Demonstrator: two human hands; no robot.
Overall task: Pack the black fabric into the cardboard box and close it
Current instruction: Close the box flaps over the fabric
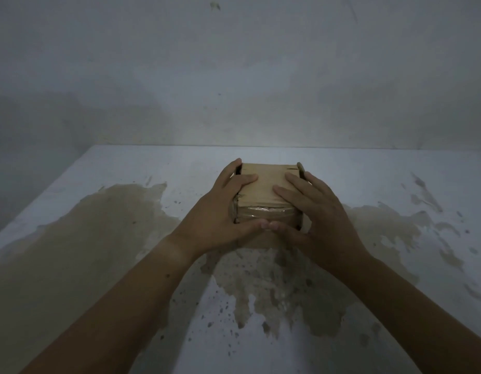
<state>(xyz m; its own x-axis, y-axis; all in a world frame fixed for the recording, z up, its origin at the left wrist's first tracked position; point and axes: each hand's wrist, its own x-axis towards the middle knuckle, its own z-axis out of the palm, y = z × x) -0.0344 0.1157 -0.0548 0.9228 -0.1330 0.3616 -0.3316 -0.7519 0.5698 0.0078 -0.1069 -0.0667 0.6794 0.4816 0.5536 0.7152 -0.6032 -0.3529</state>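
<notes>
While both hands press on its top, the cardboard box [263, 182] sits on the table [369, 171] with its top flap folded down. The left hand [220, 211] lays straight fingers over the left part of the flap, and the right hand [323, 220] does the same on the right part. The 2 thumbs lie along the front face, tips almost meeting. Neither hand curls round anything; they lie flat and spread against the cardboard. No black fabric shows anywhere, so it is most likely already inside the box, though the closed flap hides that.

The step in hand looks like the closing itself, near the end of the task. A narrow dark slit remains at each far corner of the flap, so the next move probably calls for even downward pressure to seat it, then letting go without it springing up.

The table is white and scuffed, with a broad brownish stain [112, 211] spreading round the box and dark speckles nearer the person. Behind it stands a bare, dimly lit grey wall [234, 76].
</notes>
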